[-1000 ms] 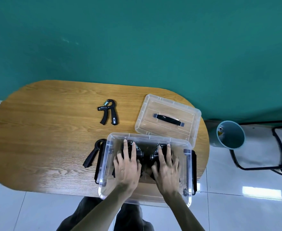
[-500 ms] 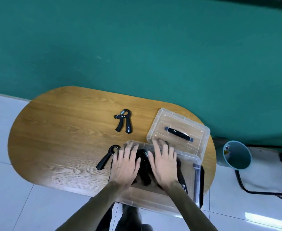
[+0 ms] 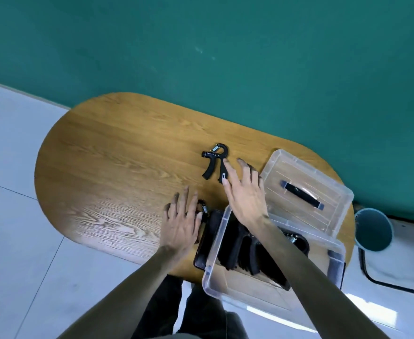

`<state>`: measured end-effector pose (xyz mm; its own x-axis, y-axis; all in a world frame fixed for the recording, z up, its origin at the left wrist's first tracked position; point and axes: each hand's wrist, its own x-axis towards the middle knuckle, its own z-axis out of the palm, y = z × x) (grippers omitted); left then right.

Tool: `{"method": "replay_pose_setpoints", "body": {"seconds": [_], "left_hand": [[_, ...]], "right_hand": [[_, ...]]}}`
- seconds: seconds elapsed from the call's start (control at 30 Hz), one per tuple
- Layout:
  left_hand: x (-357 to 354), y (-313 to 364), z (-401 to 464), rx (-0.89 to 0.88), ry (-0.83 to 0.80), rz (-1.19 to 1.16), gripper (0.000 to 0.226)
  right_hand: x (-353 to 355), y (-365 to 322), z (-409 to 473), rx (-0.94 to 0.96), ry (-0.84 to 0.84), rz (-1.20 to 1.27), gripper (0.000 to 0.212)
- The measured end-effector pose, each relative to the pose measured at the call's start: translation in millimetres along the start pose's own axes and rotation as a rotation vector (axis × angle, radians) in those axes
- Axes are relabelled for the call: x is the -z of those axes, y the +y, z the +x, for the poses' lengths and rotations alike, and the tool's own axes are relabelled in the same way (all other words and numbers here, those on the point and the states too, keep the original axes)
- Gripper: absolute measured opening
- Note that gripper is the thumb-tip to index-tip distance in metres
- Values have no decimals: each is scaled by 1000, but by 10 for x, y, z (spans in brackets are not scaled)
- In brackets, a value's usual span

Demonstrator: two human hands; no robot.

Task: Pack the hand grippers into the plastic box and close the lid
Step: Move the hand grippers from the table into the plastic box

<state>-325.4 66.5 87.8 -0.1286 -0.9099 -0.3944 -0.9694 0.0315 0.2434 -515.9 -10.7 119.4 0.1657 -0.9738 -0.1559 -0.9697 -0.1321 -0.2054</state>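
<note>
A clear plastic box [image 3: 217, 237] stands at the table's near right edge with several black hand grippers [image 3: 247, 248] inside. Its clear lid [image 3: 306, 189] with a black handle lies upside down behind the box. One black hand gripper [image 3: 214, 163] lies on the wooden table [image 3: 117, 172] to the left of the lid. My right hand [image 3: 246, 192] reaches out flat, its fingertips at that gripper's right handle. My left hand [image 3: 182, 222] lies spread over another hand gripper [image 3: 204, 209] just left of the box, mostly hiding it.
A teal bin [image 3: 373, 228] stands on the floor right of the table. Black chair legs [image 3: 396, 287] show at the far right. A teal wall runs behind the table. The table's left half is bare wood.
Both hands have come out of the box. The right hand has moved forward to the loose gripper, the left hand out to the gripper beside the box. The camera has turned left.
</note>
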Motion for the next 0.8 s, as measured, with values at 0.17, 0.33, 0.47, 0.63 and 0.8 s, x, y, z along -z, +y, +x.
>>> {"method": "replay_pose_setpoints", "body": {"seconds": [0.17,0.33,0.47,0.63,0.8], "left_hand": [[-236,-251,163,-3,-99,-24,62],[-641,-456,284,-9,-176,-47,62],[-983,-534,398,-39,-226,-56,64],[-1240,-504,433,-37,-164,-37,75],[-1353,-462,436,-10,-133,-48,88]], "right_hand": [[-148,-15,438,-8,-59,0,51],[-458,2,836,7,-130,23,52],[-811,29,1101,13,-228,7,56],[-1241,69,1305,3,-317,-26,67],[-1563,83,1340,1,-311,-86,76]]}}
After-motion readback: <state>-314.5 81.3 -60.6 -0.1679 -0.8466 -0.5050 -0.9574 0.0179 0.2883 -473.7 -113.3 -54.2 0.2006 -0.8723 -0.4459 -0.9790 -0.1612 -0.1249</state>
